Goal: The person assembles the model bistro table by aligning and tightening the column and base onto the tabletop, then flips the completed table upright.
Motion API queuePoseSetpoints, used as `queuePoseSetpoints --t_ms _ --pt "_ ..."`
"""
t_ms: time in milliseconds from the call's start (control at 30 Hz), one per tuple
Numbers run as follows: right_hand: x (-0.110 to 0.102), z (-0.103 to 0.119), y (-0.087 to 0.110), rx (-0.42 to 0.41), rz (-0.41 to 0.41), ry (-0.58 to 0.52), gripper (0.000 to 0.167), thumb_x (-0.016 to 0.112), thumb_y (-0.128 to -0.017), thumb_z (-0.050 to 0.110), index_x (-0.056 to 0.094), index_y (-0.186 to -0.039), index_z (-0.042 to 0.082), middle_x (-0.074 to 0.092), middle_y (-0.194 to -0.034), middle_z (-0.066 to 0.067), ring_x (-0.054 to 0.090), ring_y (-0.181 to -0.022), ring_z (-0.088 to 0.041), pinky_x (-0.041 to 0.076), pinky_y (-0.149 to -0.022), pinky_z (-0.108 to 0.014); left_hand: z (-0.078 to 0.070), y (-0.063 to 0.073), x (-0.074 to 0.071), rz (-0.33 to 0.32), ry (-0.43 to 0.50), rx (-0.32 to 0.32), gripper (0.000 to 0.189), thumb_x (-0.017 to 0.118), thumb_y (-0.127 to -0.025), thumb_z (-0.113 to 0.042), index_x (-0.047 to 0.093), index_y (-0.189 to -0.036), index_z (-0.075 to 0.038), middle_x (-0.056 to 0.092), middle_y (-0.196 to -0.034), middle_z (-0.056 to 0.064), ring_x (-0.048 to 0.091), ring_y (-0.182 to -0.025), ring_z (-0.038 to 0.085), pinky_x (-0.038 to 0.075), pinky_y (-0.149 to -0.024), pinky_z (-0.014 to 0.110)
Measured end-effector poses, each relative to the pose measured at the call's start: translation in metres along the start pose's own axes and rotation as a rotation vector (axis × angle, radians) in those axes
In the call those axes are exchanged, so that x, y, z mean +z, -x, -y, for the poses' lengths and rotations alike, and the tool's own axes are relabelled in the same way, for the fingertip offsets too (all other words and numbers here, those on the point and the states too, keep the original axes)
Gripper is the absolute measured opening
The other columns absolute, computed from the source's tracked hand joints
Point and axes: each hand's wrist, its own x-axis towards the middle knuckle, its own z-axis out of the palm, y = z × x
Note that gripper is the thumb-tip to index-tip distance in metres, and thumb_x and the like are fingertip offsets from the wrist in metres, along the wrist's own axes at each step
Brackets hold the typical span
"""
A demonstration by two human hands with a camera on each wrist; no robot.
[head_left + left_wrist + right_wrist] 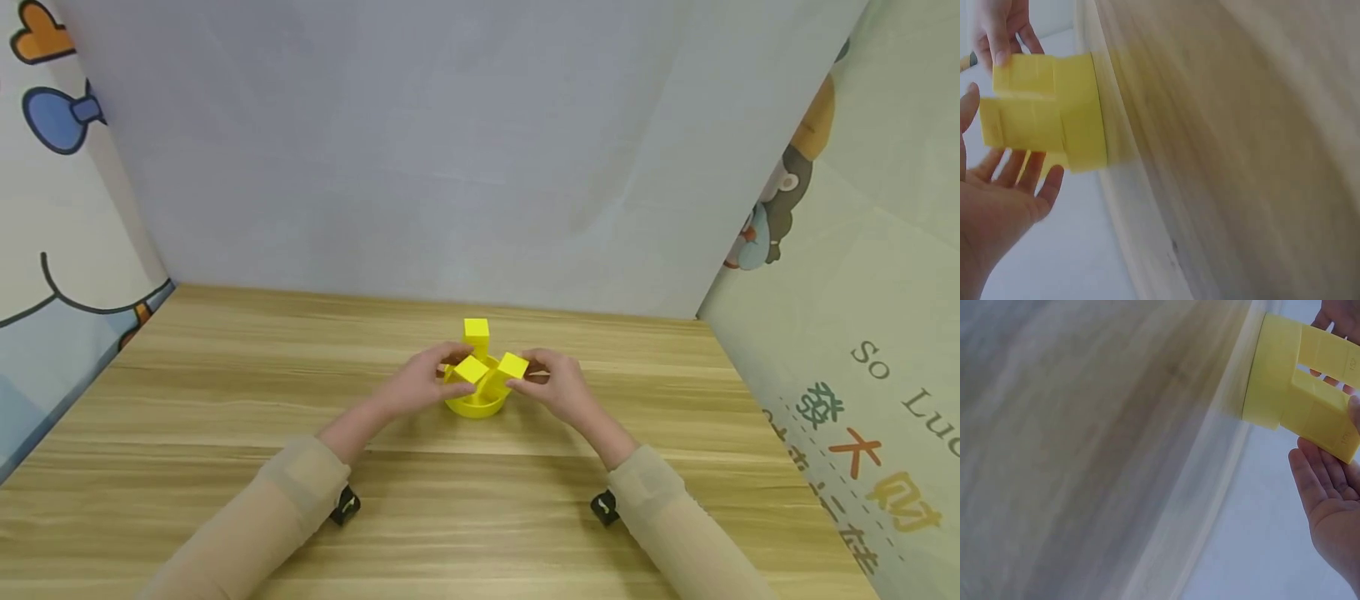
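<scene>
A round, shallow yellow bowl (476, 410) stands on the table with three square-topped yellow blocks rising from it. My left hand (416, 385) pinches the front-left block (472, 369) between thumb and fingers. On the other side, my right hand (561, 385) has its thumb and fingers on the right block (513, 365), which leans outward. Behind them the third block (476, 327) stands upright, untouched by either hand. In the right wrist view, small marks too faint to read show on the right block (1319, 422). The blocks' lower ends are partly hidden inside the bowl.
The wood-grain table (480, 508) runs back to a plain pale cloth backdrop (420, 150). Printed cloths hang at the left (67, 217) and right (847, 300) sides. Dark wrist cameras sit by both cuffs.
</scene>
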Motion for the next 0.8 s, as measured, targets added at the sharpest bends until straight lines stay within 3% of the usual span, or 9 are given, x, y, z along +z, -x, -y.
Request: queuePoseSetpoints --t_ms 200,367,600,800 --pt "0.0 0.002 0.001 0.004 0.003 -0.003 0.042 0.073 -0.082 0.014 0.06 -0.118 -0.004 0.064 -0.111 -0.018 0.065 -0.098 -0.029 0.055 -0.08 -0.028 -0.012 -0.001 0.015 -0.174 -0.059 -0.068 0.074 0.082 -0.069 -0.042 0.05 -0.123 -0.003 0.056 -0.115 0.009 0.053 -0.103 0.024 0.05 -0.086 0.039" --pt "0.0 0.003 0.001 0.013 0.005 0.005 0.043 0.073 -0.083 0.014 0.059 -0.119 -0.004 0.064 -0.112 -0.018 0.065 -0.099 -0.029 0.055 -0.08 -0.028 -0.019 -0.003 0.022 -0.261 -0.096 -0.096 0.065 0.084 -0.067 -0.041 0.051 -0.108 -0.003 0.054 -0.1 0.008 0.051 -0.091 0.021 0.05 -0.076 0.032" --pt "0.0 0.003 0.0 0.013 0.008 0.003 0.042 0.073 -0.083 0.015 0.06 -0.118 -0.004 0.064 -0.111 -0.018 0.065 -0.098 -0.028 0.055 -0.08 -0.029 -0.02 -0.003 0.023 -0.277 -0.12 -0.105 0.049 0.08 -0.074 -0.034 0.051 -0.101 -0.005 0.053 -0.095 0.007 0.049 -0.086 0.021 0.048 -0.074 0.03" --pt "0.0 0.002 0.001 0.0 -0.001 -0.006 0.041 0.073 -0.082 0.013 0.06 -0.117 -0.004 0.064 -0.11 -0.018 0.065 -0.097 -0.029 0.055 -0.079 -0.028 -0.015 -0.002 0.019 -0.245 -0.146 -0.057 0.041 0.078 -0.078 -0.028 0.055 -0.103 -0.005 0.056 -0.099 0.006 0.05 -0.087 0.02 0.049 -0.079 0.031"
